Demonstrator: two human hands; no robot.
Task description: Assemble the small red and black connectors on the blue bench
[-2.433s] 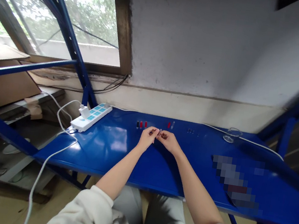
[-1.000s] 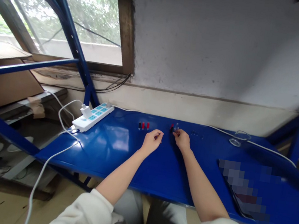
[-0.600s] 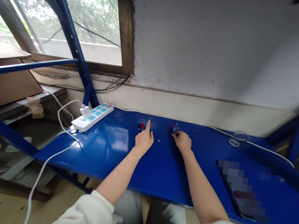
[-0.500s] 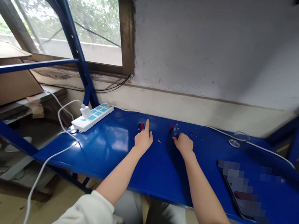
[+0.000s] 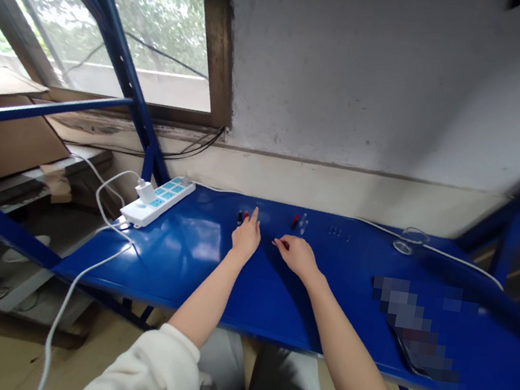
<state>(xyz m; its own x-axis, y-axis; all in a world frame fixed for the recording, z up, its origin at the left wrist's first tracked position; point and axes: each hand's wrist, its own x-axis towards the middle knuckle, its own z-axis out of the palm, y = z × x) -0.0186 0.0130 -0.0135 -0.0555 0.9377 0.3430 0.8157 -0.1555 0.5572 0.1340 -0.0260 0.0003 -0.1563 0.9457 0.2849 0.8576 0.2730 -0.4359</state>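
My left hand [image 5: 245,240] rests on the blue shelf [image 5: 192,256]. Its index finger is stretched forward and the other fingers are curled, and it holds nothing. The fingertip touches the row of tiny black and red parts [image 5: 242,216]. My right hand [image 5: 298,257] lies just to the right of it. Its thumb and forefinger are pinched together at a tiny tan piece [image 5: 276,243] on the shelf. Behind it stand a small red part [image 5: 294,221] and a clear one [image 5: 303,221].
A white power strip [image 5: 159,199] with a plugged-in charger and white cable lies at the back left. Several tiny dark bits [image 5: 336,232] and a small glass dish [image 5: 404,242] sit at the back right. A blurred flat item [image 5: 412,315] lies on the right.
My right hand has pulled back from the red and clear parts and moved left to the tan piece. My left index finger has stayed at the black and red row.
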